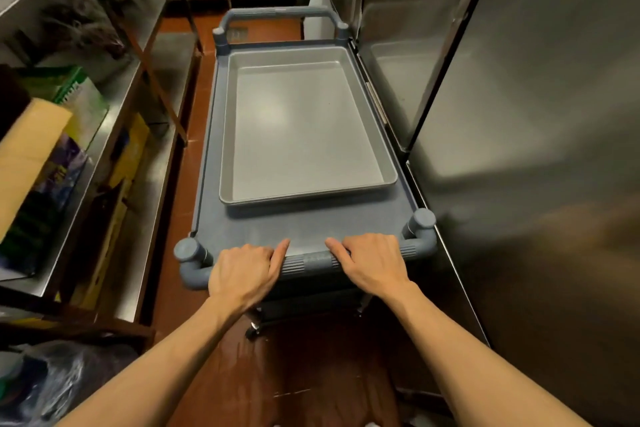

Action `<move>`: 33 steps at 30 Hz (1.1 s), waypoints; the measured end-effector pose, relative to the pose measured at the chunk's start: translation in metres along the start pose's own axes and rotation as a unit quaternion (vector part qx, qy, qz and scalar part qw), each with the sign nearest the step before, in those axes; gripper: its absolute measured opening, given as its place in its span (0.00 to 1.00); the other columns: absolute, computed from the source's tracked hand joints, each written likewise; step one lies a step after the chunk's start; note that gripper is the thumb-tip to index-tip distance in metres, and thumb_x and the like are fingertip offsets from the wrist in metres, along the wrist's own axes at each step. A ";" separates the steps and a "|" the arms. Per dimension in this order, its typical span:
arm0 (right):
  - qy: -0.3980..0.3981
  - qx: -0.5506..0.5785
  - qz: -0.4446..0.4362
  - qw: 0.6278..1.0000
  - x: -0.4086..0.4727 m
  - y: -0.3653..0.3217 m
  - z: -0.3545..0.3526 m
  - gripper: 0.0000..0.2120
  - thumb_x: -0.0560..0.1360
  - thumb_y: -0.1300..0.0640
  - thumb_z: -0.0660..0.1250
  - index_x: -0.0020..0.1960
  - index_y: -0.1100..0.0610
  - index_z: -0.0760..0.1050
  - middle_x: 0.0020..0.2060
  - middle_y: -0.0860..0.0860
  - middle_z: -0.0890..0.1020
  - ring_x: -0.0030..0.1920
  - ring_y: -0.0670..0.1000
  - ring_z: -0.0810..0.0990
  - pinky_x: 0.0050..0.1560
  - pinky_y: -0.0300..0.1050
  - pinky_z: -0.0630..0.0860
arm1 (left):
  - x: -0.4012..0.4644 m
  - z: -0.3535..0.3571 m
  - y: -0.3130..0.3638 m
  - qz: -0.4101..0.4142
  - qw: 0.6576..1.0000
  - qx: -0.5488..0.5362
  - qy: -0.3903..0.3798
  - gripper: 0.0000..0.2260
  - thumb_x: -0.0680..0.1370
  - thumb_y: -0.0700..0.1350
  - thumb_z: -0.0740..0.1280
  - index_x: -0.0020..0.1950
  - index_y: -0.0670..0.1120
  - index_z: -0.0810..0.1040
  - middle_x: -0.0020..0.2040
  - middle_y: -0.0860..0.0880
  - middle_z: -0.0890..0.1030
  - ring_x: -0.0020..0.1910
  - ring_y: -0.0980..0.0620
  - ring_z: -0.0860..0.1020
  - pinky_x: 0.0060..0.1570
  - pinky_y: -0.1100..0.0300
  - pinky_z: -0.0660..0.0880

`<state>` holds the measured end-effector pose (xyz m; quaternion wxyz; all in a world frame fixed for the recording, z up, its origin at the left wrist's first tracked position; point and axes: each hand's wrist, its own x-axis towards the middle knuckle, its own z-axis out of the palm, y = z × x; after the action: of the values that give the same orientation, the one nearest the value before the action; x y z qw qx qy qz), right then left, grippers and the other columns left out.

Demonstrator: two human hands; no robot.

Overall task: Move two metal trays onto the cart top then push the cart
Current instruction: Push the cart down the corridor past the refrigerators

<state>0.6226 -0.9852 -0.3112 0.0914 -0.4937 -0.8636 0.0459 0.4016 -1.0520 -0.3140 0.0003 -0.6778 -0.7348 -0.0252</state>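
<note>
On the cart (304, 229) top, a metal tray (304, 128) is seen lying flat. The near handle (311, 262) is grasped by the left hand (242, 276) and right hand (375, 262), fingers wrapped over it.

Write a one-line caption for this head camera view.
Both hands, left and right, grip the cart handle; metal tray on top.

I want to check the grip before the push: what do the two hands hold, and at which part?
Both the left hand and the right hand hold the cart by its near handle bar, one on each side of the middle.
</note>
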 end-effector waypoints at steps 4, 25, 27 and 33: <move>0.007 0.000 -0.012 1.000 -0.001 0.013 -0.002 0.29 0.78 0.36 0.47 0.28 0.53 0.67 0.27 0.53 0.81 0.34 0.57 0.80 0.32 0.48 0.60 | 0.000 -0.001 0.015 -0.012 1.000 -0.008 -0.011 0.30 0.81 0.62 0.50 0.26 0.45 0.66 0.22 0.48 0.72 0.26 0.44 0.79 0.26 0.58 0.66; -0.077 0.138 0.029 0.987 -0.014 0.015 -0.036 0.21 0.79 0.41 0.53 0.41 0.54 0.75 0.44 0.58 0.84 0.47 0.62 0.79 0.42 0.50 0.67 | -0.021 -0.062 0.050 -0.122 0.913 -0.383 0.076 0.20 0.82 0.58 0.55 0.48 0.46 0.80 0.45 0.47 0.84 0.44 0.48 0.81 0.50 0.46 0.77; -0.081 0.169 0.056 0.981 -0.022 0.011 -0.052 0.19 0.79 0.41 0.56 0.50 0.54 0.78 0.49 0.56 0.84 0.51 0.60 0.79 0.47 0.50 0.70 | -0.038 -0.095 0.060 -0.121 0.865 -0.469 0.129 0.17 0.83 0.54 0.57 0.53 0.45 0.80 0.48 0.48 0.84 0.46 0.50 0.82 0.51 0.49 0.78; -0.018 0.252 0.109 0.961 -0.075 -0.023 -0.107 0.13 0.76 0.48 0.61 0.53 0.53 0.79 0.51 0.54 0.84 0.51 0.55 0.80 0.50 0.49 0.75 | -0.122 -0.186 0.076 -0.094 0.749 -0.595 0.275 0.20 0.83 0.55 0.52 0.58 0.45 0.79 0.53 0.48 0.83 0.50 0.51 0.82 0.48 0.60 0.80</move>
<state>0.6624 -1.0631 -0.2110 0.1920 -0.5448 -0.7664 0.2809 0.4804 -1.1741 -0.1293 -0.2038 -0.4318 -0.5995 -0.6424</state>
